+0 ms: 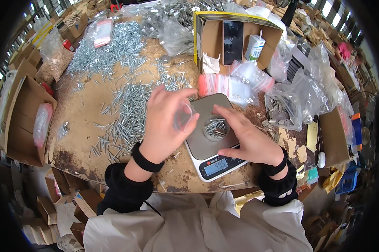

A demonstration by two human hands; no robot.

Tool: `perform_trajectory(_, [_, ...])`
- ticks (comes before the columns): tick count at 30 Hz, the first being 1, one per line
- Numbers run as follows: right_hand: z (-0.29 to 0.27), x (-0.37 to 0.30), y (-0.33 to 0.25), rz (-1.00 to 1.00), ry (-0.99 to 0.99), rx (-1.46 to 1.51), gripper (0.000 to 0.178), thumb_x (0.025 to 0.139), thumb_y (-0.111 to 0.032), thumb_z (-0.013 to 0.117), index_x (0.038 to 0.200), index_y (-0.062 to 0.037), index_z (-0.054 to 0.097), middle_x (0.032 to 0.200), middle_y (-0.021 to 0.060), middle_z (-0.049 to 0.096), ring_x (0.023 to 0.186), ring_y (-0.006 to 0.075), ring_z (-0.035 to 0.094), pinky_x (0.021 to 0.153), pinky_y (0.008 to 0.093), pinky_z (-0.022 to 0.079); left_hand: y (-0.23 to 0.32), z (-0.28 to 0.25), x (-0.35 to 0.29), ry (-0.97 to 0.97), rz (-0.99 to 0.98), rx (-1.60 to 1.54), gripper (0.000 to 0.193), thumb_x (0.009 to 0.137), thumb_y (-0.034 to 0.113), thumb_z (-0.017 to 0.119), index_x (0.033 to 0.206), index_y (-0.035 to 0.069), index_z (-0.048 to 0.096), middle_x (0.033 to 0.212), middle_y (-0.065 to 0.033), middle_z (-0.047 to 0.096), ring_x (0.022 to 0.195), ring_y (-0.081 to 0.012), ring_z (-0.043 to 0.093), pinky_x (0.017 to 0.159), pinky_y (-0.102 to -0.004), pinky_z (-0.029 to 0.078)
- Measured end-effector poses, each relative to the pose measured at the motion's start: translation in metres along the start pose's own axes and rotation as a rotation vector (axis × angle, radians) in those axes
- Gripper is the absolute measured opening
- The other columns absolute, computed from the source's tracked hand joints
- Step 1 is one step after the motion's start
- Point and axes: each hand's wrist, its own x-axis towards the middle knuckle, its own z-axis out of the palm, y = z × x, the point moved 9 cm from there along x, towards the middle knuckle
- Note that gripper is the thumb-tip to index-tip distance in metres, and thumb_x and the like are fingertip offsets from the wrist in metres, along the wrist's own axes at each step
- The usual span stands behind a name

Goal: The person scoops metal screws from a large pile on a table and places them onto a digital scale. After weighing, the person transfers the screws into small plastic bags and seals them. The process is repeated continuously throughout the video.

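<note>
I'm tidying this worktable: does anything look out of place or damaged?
A drink carton in the yellow-edged cardboard box seems out of place on a worktable strewn with screws. The worktable's front edge looks worn and patchy.

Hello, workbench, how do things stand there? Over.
Left hand holding clear plastic cup. Right hand beside cup of screws on digital scale. Loose screws left of scale.

Blurry left hand (164, 117) and held cup (183, 116)
</note>
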Motion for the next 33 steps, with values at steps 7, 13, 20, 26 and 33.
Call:
perform_trajectory(7, [-0.004, 0.009, 0.000, -0.076, -0.006, 0.104, 0.091, 0.076, -0.015, 0.081, 0.153, -0.0058, 0.033, 0.128, 0.0158, 0.064, 0.127, 0.0334, 0.052, 0.109, 0.0425, 0.041, -0.008, 0.040, -0.015, -0.260, -0.080, -0.001, 0.042, 0.073, 0.003, 0.072, 0.114, 0.011, 0.063, 0.083, -0.0036, 0.063, 0.091, -0.0266, 0.056, 0.094, -0.0420, 0.040])
perform_trajectory(13, [-0.020, -0.002, 0.004, 0.069, 0.144, 0.308, 0.078, 0.072, -0.016, 0.078, 0.143, -0.0087, 0.047, 0.103, 0.0101, 0.071, 0.081, 0.0307, 0.070, 0.074, 0.0390, 0.056, -0.008, 0.058, -0.020, -0.423, -0.145, -0.179, 0.047, 0.072, 0.003, 0.072, 0.118, 0.008, 0.061, 0.092, -0.0089, 0.063, 0.096, -0.0314, 0.057, 0.092, -0.0422, 0.044])
perform_trajectory(20, [-0.052, -0.013, -0.024, -0.272, 0.382, 0.057, 0.079, 0.065, -0.025, 0.076, 0.137, -0.0074, 0.051, 0.079, 0.0080, 0.068, 0.070, 0.0307, 0.068, 0.063, 0.0376, 0.053, 0.015, 0.110, -0.033, -0.628, -0.462, -0.971, 0.052, 0.077, 0.008, 0.080, 0.123, 0.000, 0.055, 0.119, -0.0082, 0.062, 0.112, -0.0160, 0.060, 0.095, -0.0317, 0.049])
perform_trajectory(26, [-0.046, -0.009, -0.016, -0.078, 0.370, 0.098, 0.084, 0.066, -0.034, 0.083, 0.137, -0.0077, 0.049, 0.070, 0.0055, 0.061, 0.059, 0.0251, 0.063, 0.059, 0.0332, 0.051, 0.022, 0.112, -0.036, -0.649, -0.432, -1.026, 0.053, 0.082, 0.010, 0.080, 0.126, 0.000, 0.053, 0.118, -0.0076, 0.061, 0.113, -0.0152, 0.059, 0.099, -0.0320, 0.047])
perform_trajectory(33, [-0.049, -0.010, -0.009, -0.075, 0.485, 0.119, 0.049, 0.067, -0.023, 0.083, 0.106, -0.0029, 0.061, 0.089, 0.0077, 0.062, 0.077, 0.0210, 0.061, 0.067, 0.0320, 0.050, 0.012, 0.105, -0.024, -0.478, -0.427, -1.047, 0.056, 0.081, 0.012, 0.081, 0.129, 0.002, 0.054, 0.121, -0.0063, 0.061, 0.116, -0.0139, 0.058, 0.100, -0.0321, 0.046])
